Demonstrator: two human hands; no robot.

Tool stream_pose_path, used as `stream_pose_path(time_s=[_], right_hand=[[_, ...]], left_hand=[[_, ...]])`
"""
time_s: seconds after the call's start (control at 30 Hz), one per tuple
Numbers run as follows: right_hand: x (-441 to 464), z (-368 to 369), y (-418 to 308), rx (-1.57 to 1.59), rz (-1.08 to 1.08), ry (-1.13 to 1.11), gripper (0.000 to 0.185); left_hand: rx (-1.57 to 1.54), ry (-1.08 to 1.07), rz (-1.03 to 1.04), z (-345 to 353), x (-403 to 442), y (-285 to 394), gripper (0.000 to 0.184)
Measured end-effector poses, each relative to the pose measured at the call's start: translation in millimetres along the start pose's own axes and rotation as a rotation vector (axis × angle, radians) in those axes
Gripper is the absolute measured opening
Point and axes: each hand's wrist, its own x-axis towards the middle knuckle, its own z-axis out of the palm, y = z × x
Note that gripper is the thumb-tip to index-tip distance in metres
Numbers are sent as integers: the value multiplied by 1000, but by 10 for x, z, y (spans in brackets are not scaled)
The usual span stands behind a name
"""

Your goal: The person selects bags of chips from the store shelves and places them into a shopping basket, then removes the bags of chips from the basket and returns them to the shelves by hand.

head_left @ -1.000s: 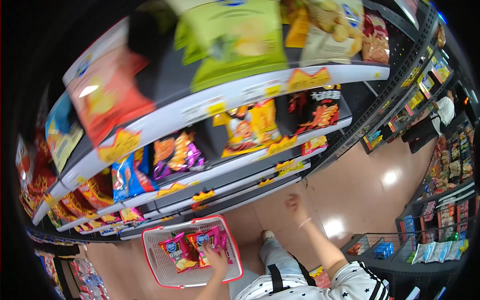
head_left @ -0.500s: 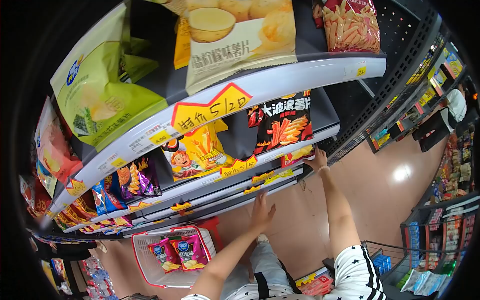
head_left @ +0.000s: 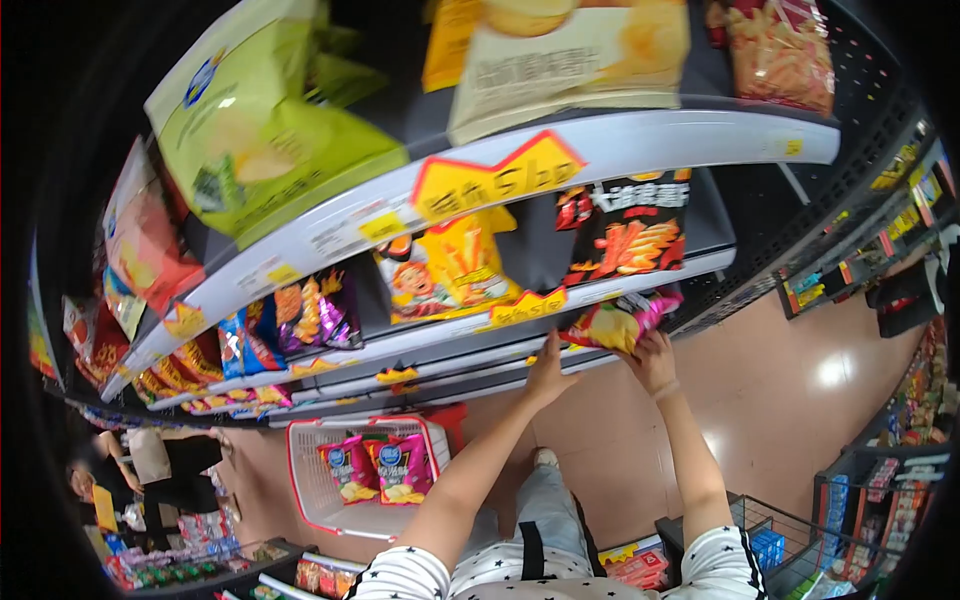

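Note:
A pink and yellow bag of chips is at the front of a lower shelf, tilted, its bottom edge toward me. My right hand is closed on its lower right part. My left hand is open, thumb apart, with its fingertips by the bag's left end; whether they touch it I cannot tell. On the shelf just above lie a black bag of chips and a yellow snack bag. A white shopping basket with a red rim stands on the floor, with two pink chip bags inside.
Large snack bags, such as a green one, fill the upper shelf, whose curved white edge overhangs. A wire cart is at the lower right. Another person stands at the far left.
My right hand has drawn the pink chip bag out over the shelf edge. My left hand has moved up and right toward it. The view has shifted.

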Motion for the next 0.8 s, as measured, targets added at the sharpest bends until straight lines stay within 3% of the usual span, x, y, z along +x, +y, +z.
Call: stream_pose_path(time_s=[0.07, 0.13, 0.2, 0.27, 0.4, 0.47, 0.53, 0.73, 0.8], right_hand=[[-391, -97, -366, 35, 20, 38, 24], [-763, -349, -854, 26, 45, -71, 21], [-1275, -421, -1220, 71, 186, -167, 20], [-1500, -597, -1591, 156, 150, -124, 19], [-1670, -698, -2286, 227, 153, -216, 19], [-1597, -629, -2590, 274, -11, -251, 19], [-1429, -508, -2921, 274, -107, -266, 21], [-949, 207, -4230, 386, -414, -296, 22], [-926, 583, -4683, 389, -547, -356, 22]], left_hand=[[-49, 52, 41, -80, -204, -18, 92], [-141, -149, 115, -36, -512, -224, 88], [4, -224, 144, -358, -1007, 67, 76], [60, -305, 79, -639, -1558, 239, 72], [80, -77, 91, -830, -2593, -14, 72], [59, 71, 137, -975, -2931, -260, 70], [145, 127, -30, -1297, -3234, -405, 68], [322, 579, -63, -2156, -4122, -1290, 64], [321, 556, -261, -2444, -4422, -1561, 62]])
